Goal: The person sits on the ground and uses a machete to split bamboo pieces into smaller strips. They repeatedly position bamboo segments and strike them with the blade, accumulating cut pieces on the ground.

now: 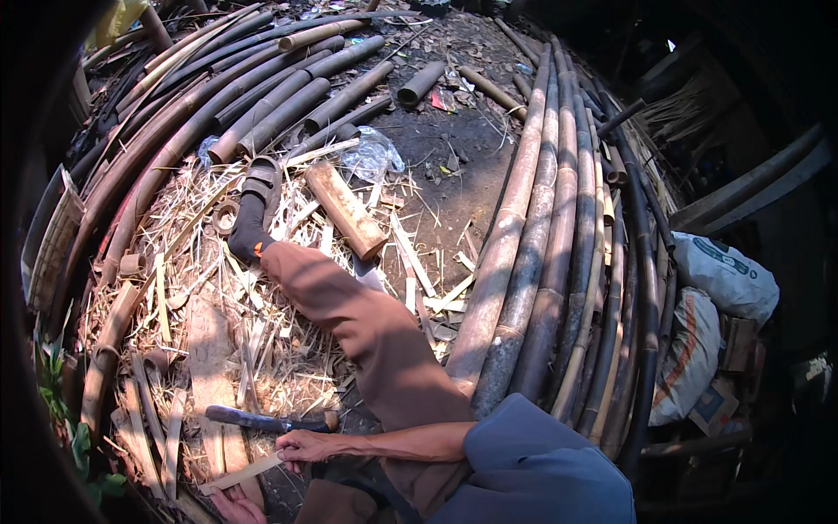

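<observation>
A thin, pale bamboo strip (242,476) spans my two hands at the bottom of the head view. My right hand (305,447) pinches its upper right end between thumb and fingers. At its lower left end my left hand (237,506) grips it, palm turned up and partly cut off by the frame's edge. Just beyond my right hand, a large dark-bladed knife (253,418) lies across a worn wooden plank (209,349). My outstretched leg in brown trousers (367,323) ends in a dark sock and sandal (259,179) among the shavings.
Long bamboo poles (524,236) run along the right, and more poles (175,175) curve along the left. A split wooden block (345,210) lies beside my foot on scattered shavings (288,349). Cut bamboo tubes (279,118) lie farther off. White sacks (724,275) stand at the far right.
</observation>
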Available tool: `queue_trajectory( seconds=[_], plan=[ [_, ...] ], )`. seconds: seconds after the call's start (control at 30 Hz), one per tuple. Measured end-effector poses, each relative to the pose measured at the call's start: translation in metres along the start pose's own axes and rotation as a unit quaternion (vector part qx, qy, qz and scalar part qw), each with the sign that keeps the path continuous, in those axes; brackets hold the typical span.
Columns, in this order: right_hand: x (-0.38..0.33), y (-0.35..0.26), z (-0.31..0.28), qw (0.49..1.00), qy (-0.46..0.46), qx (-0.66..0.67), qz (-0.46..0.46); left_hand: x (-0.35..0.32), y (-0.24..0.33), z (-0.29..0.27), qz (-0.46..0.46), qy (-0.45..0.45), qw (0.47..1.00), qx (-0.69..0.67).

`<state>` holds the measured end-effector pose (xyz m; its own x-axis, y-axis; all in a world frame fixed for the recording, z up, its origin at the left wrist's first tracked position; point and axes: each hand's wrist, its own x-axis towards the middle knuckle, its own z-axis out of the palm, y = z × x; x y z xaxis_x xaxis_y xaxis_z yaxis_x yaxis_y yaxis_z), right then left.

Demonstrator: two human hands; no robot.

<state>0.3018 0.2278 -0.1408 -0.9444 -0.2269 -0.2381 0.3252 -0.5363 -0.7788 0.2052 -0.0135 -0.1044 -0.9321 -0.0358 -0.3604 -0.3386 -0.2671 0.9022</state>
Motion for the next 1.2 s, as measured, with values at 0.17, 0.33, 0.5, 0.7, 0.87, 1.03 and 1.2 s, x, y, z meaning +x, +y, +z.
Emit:
queue_trajectory(
  seconds=[0.17,0.33,0.5,0.7,0.87,1.03,1.2],
  plan=[
    [-0.001,-0.007,0.003,0.998,0.006,-0.037,0.05,-0.02,-0.023,0.047,-0.057,0.027,0.995,-0.078],
    [0.0,-0.042,-0.002,0.976,0.136,-0.143,0.088,-0.002,-0.01,0.062,0.056,0.065,0.995,-0.058],
    [0.017,-0.035,-0.032,0.943,0.292,-0.148,0.053,-0.004,0.04,0.062,-0.07,-0.032,0.995,-0.06],
    [0.042,-0.079,0.051,0.935,0.173,-0.305,-0.052,-0.042,0.014,0.068,-0.15,-0.089,0.978,-0.114],
    [0.071,-0.063,0.063,0.907,0.176,-0.355,-0.141,-0.052,-0.016,0.092,0.046,-0.013,0.972,0.231],
    [0.065,-0.069,0.072,0.954,0.179,-0.235,-0.044,-0.06,-0.022,0.09,0.078,0.051,0.965,0.247],
    [0.065,-0.051,0.058,0.972,0.169,-0.154,-0.057,-0.06,-0.024,0.082,0.025,0.068,0.968,0.242]
  ],
)
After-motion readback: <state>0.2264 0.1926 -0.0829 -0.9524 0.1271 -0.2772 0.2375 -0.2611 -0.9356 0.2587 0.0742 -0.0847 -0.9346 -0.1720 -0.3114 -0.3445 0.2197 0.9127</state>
